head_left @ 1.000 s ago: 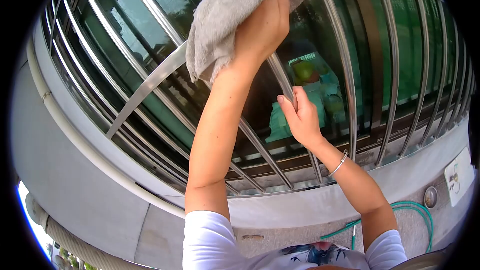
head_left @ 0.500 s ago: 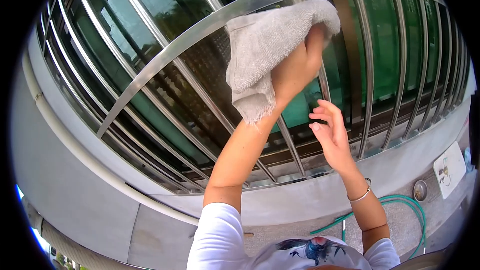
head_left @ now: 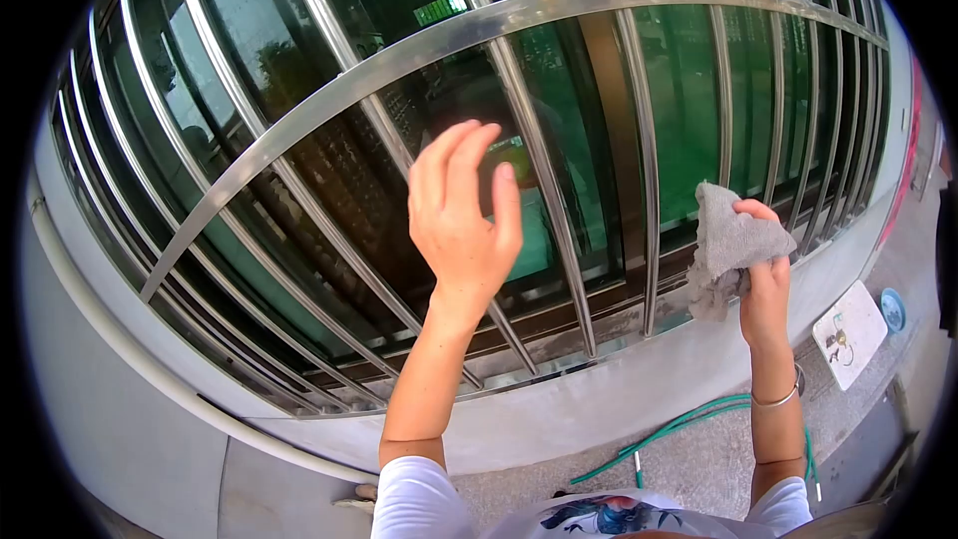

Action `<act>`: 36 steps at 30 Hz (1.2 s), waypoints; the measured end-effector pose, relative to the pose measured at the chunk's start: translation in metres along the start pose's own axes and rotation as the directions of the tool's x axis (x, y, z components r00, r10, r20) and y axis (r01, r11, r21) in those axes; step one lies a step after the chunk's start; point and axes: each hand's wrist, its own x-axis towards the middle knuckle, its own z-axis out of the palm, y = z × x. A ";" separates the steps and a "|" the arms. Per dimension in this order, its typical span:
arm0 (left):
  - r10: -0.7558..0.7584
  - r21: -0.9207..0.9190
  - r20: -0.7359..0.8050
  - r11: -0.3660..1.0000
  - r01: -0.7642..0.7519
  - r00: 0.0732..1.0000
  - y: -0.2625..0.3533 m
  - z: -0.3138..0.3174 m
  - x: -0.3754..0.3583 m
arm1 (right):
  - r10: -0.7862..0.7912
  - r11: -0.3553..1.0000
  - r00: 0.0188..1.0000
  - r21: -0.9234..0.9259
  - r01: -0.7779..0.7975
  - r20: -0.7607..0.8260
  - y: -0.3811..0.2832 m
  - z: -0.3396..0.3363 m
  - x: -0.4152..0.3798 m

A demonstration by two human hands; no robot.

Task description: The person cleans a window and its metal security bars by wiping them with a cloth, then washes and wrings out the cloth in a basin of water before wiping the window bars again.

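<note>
A grey cloth (head_left: pixel 740 238) is bunched in my right hand (head_left: pixel 766 294), which grips it from below with a bangle on the wrist. The cloth hangs in front of the lower right part of the window bars. My left hand (head_left: pixel 461 215) is raised before the bars at the centre, fingers spread and holding nothing. Upright metal bars (head_left: pixel 639 130) and a flat curved metal band (head_left: pixel 559 6) run across the dark green window glass (head_left: pixel 683 90) behind both hands.
Below the window is a pale wall ledge (head_left: pixel 559 414). A green hose (head_left: pixel 679 427) lies on the ground. At the lower right are a white board (head_left: pixel 848 337) with small items and a blue bowl (head_left: pixel 893 310). A pipe (head_left: pixel 130 359) follows the left wall.
The cloth has passed from my left hand to my right hand and moved down to the right. My left hand is lower, further left and open. The view has shifted right.
</note>
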 end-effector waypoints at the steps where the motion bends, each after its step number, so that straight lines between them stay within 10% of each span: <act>1: -0.016 0.136 -0.108 0.990 0.030 0.994 -0.016 0.001 -0.005 | -0.148 0.986 0.989 -0.081 0.148 0.009 -0.012 0.010 0.014; 4: -0.134 0.303 -0.149 0.937 0.174 0.980 -0.053 0.015 -0.026 | -0.563 0.778 0.784 -0.151 0.609 0.260 -0.045 0.069 0.077; 6: -0.306 0.148 -0.100 0.936 0.318 0.947 -0.060 0.024 -0.038 | -0.751 0.359 0.514 -0.397 0.845 0.415 -0.059 0.123 0.123; 9: -0.515 -0.081 0.005 0.854 0.514 0.857 -0.061 0.025 -0.042 | -0.709 -0.151 0.341 -0.605 0.781 0.617 -0.054 0.193 0.176; 11: -0.455 -0.074 -0.039 0.889 0.452 0.889 -0.069 0.028 -0.045 | -0.377 -0.038 0.611 -0.671 0.741 0.696 -0.083 0.206 0.179; 15: -0.412 -0.108 -0.023 0.907 0.407 0.911 -0.064 0.026 -0.045 | -0.072 0.168 0.635 -0.618 0.768 0.769 -0.099 0.186 0.214; 23: -0.433 -0.214 0.028 0.878 0.429 0.901 -0.072 0.025 -0.050 | -0.467 -0.347 0.311 -0.495 0.796 0.828 -0.071 0.126 0.198; 25: -0.425 -0.262 0.030 0.870 0.417 0.905 -0.073 0.028 -0.055 | -0.512 -0.286 0.437 -0.627 0.725 0.739 -0.063 0.102 0.178; 28: -0.431 -0.324 -0.030 0.858 0.399 0.902 -0.071 0.033 -0.055 | -0.701 -0.270 0.326 -0.659 0.702 0.634 -0.047 0.063 0.184; 33: -0.518 -0.398 -0.007 0.786 0.473 0.855 -0.064 0.032 -0.052 | -0.478 0.221 0.654 -0.640 0.736 0.587 -0.088 0.090 0.207; 36: -0.537 -0.373 -0.036 0.790 0.487 0.843 -0.063 0.034 -0.051 | -0.187 -0.283 0.752 -0.768 0.575 0.632 -0.109 0.102 0.232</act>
